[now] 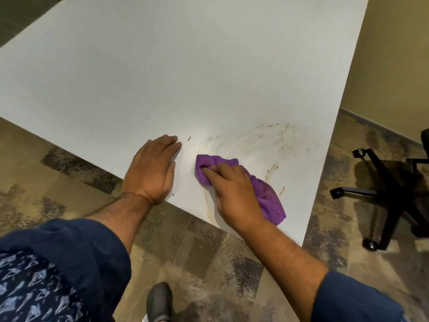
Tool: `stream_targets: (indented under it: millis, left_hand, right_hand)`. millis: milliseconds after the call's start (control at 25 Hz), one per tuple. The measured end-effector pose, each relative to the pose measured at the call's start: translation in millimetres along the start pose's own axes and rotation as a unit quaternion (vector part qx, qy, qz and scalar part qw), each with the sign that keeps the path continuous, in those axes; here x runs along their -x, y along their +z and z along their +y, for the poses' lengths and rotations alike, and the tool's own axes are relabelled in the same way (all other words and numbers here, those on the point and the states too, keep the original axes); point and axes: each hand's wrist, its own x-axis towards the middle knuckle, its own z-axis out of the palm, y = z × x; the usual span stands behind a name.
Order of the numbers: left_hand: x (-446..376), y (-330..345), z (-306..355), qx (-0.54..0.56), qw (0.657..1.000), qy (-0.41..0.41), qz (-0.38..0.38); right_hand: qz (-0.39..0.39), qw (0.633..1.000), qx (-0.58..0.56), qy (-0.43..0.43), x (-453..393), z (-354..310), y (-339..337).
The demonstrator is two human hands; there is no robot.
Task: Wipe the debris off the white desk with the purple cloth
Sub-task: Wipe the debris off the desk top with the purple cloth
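Note:
The white desk [162,73] fills most of the view, with its near corner at the lower right. My right hand [232,194] presses the bunched purple cloth [267,196] onto the desk close to the near edge, fingers gripping its left end. Brown debris [276,133] lies in smeared arcs and specks beyond and right of the cloth, and a yellowish streak [210,205] runs under my right hand. My left hand [153,168] rests flat on the desk to the left of the cloth, fingers together, holding nothing.
A black office chair base [380,194] with castors stands on the patterned carpet right of the desk corner. A beige wall [394,66] rises at the right. My shoe [159,300] shows on the carpet below the desk edge.

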Motion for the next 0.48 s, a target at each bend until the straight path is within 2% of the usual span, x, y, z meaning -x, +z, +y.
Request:
stream_targets:
  millis: [160,240,320,400,480]
  left_hand:
    - [0,-1,1,0.006,1.000,-0.004,-0.001]
    - [0,0,0,0.006,1.000,-0.005,0.003]
    - [0,0,1,0.005,1.000,-0.001,0.007]
    - [1,0,0,0.004,1.000,0.001,0.011]
    - [2,2,-1,-0.003,1.000,0.003,0.024]
  right_hand:
    - [-0.025,0.999,-0.018,-0.033,37,-6,-2]
    - [-0.075,0.990,0.000,-0.123,34,5,-16]
    - [-0.100,0.972,0.065,-0.205,12,27,-33]
    - [-0.058,0.977,0.114,-0.172,-19,49,-46]
    - [0.007,0.993,0.105,-0.054,-40,53,-41]
